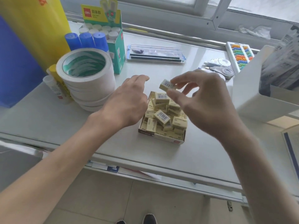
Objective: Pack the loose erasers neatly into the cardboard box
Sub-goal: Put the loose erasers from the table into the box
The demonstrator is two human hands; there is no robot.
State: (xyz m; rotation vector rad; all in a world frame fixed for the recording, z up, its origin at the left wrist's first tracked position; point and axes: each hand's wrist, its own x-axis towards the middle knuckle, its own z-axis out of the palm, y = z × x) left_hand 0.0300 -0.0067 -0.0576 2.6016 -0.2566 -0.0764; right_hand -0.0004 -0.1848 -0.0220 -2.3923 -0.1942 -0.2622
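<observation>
a person's right hand (205, 102) pinches a single cream-yellow eraser (167, 85) between thumb and fingertips, barcode side up, holding it in the air above the far end of a small cardboard box (161, 136) on a white desk (48, 113). the left hand (127, 101) hovers just beside the box's left edge, fingers loosely extended and gripping nothing. inside the box, a jumbled heap of erasers (163, 114) lies at mixed angles, some tilted on top of others and rising above the rim, two with barcodes facing up. to the left of the box stands a stack of white tape rolls (87, 75), with blue-capped bottles (85, 39) and a green display carton of glue sticks (116, 50) behind it. a clear-packed stationery set (155, 53) lies flat farther back on the desk, a small abacus (241, 56) with coloured beads sits at the far right, and an open white box (249, 91) stands near the right hand.
</observation>
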